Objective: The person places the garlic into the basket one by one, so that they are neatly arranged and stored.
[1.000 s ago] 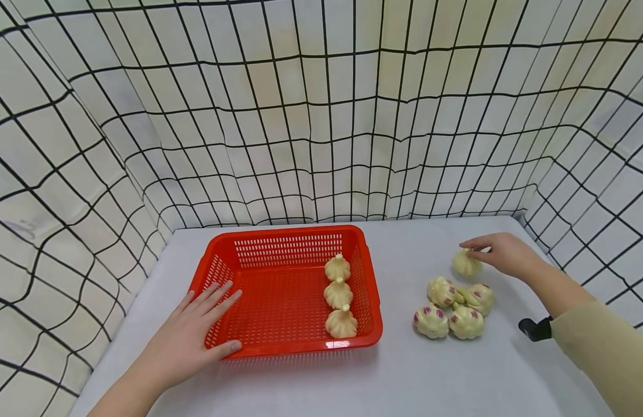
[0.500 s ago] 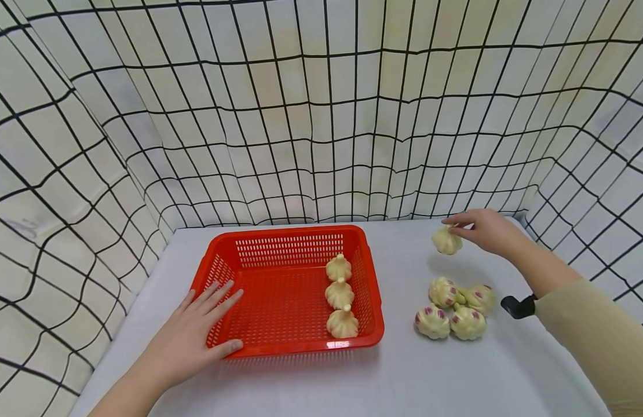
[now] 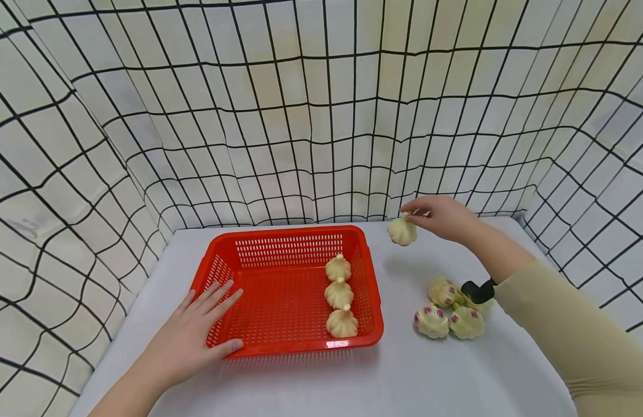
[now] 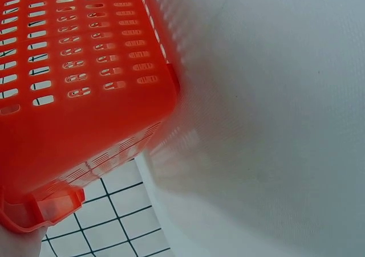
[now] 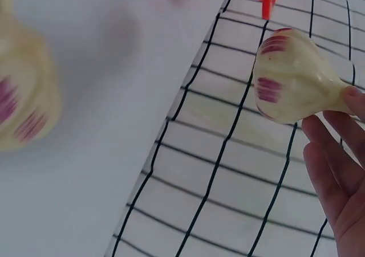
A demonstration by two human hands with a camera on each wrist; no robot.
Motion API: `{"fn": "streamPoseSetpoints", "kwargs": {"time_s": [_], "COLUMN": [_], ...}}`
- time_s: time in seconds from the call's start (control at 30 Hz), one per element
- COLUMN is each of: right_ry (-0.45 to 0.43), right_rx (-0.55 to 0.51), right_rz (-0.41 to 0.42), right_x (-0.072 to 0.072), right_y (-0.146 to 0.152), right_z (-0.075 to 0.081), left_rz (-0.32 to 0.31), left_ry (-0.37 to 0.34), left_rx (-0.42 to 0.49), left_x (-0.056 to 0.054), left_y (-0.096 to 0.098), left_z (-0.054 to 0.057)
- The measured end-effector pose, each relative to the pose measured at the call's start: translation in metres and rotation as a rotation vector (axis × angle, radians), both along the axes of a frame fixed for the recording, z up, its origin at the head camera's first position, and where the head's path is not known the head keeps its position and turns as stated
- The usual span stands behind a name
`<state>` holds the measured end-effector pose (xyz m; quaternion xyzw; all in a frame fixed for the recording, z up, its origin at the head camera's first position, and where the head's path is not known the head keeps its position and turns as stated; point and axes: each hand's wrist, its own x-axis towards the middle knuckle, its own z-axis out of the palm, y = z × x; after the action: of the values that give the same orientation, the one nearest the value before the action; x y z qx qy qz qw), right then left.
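My right hand (image 3: 446, 219) pinches a garlic bulb (image 3: 402, 231) by its stem, holding it above the white table to the right of the red plastic basket (image 3: 290, 350). Purple streaks show on this bulb (image 5: 288, 80) in the right wrist view. My left hand (image 3: 188, 339) rests on the basket's left front rim, fingers spread and straight. Along the basket's right side, three cream garlic bulbs (image 3: 342, 322) stand in a row, stems up. In the left wrist view, the slotted basket wall (image 4: 74, 106) fills the upper left, with only a bit of the hand visible.
Several purple-streaked garlic bulbs (image 3: 431, 322) lie clustered on the table (image 3: 405, 376), right of the basket; my right forearm partly covers one. A black grid net (image 3: 311, 139) over white sheeting encloses the back and sides. A black object (image 3: 478, 291) sits at my right wrist.
My right hand has picked up the garlic bulb from behind the cluster and carried it up and left toward the basket. The left hand and basket have stayed put.
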<state>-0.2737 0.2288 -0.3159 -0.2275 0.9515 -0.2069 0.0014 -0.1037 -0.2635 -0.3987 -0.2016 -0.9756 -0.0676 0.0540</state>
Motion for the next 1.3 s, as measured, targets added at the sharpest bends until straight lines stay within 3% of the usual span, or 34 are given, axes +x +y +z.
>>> {"fn": "streamPoseSetpoints", "kwargs": {"time_s": [0.37,0.73,0.97,1.3], "right_ry": [-0.012,-0.05,-0.038,-0.03], "right_rx": [-0.01,0.016,0.096,0.24], "right_rz": [0.129,0.227,0.311,0.368], "right_x": [-0.008,-0.011,-0.016,-0.02], "right_y": [-0.07,-0.13,-0.155,-0.177], "right_z": [0.004,0.006,0.005,-0.002], "left_rz": [0.008,0.0,0.004,0.006], "left_ry": [-0.021,0.004,-0.005,-0.01], "left_rx": [-0.004,-0.001,0.005,0.011], "left_x": [-0.002,-0.001,0.0,0.001], "left_y": [0.0,-0.001,-0.001,0.0], "left_z": [0.0,-0.002,0.0,0.001]}}
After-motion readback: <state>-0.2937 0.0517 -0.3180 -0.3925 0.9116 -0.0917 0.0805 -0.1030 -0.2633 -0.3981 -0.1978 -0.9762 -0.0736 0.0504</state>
